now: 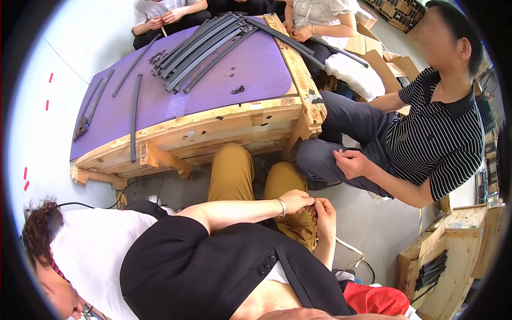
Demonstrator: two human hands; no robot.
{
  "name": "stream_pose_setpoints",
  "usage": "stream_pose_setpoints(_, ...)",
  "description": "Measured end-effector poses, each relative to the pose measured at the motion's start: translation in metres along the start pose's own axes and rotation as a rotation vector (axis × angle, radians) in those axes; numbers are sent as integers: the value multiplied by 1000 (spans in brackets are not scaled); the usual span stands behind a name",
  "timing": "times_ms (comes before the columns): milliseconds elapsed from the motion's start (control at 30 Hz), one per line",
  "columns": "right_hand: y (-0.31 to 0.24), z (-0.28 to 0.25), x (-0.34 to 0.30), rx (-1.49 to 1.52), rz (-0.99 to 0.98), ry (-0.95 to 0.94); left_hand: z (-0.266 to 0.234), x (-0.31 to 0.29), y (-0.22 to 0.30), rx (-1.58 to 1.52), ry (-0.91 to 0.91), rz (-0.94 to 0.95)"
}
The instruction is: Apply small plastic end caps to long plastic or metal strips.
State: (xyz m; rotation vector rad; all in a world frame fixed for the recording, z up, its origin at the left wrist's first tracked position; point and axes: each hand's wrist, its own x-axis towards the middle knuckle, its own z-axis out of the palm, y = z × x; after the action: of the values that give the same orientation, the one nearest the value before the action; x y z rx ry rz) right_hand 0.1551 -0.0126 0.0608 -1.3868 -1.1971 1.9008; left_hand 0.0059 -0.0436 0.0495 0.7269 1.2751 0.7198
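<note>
Above my lap, my left hand [297,202] and my right hand [325,214] meet with their fingertips pinched together. Something small and dark shows between the fingers, too tiny to name. A thin bracelet [281,207] circles my left wrist. Beneath the hands are the tan trousers [288,184] on my legs. Beyond my knees stands a low wooden crate table [186,128] covered by a purple ribbed mat [205,104]. A heap of long black strips [202,50] lies on that mat, with small black pieces [238,89] scattered beside it.
A seated person in a striped shirt [437,133] is close on my right. Another person in white [96,250] sits at my left. More people work at the table's far side. A wooden box [450,256] holding black strips stands at the lower right, near a red cloth [376,300].
</note>
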Motion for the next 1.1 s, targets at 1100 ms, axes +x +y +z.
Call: stream_pose_setpoints(1100,16,8,15,-439,-295,239,2,11,-9,461,183,291)
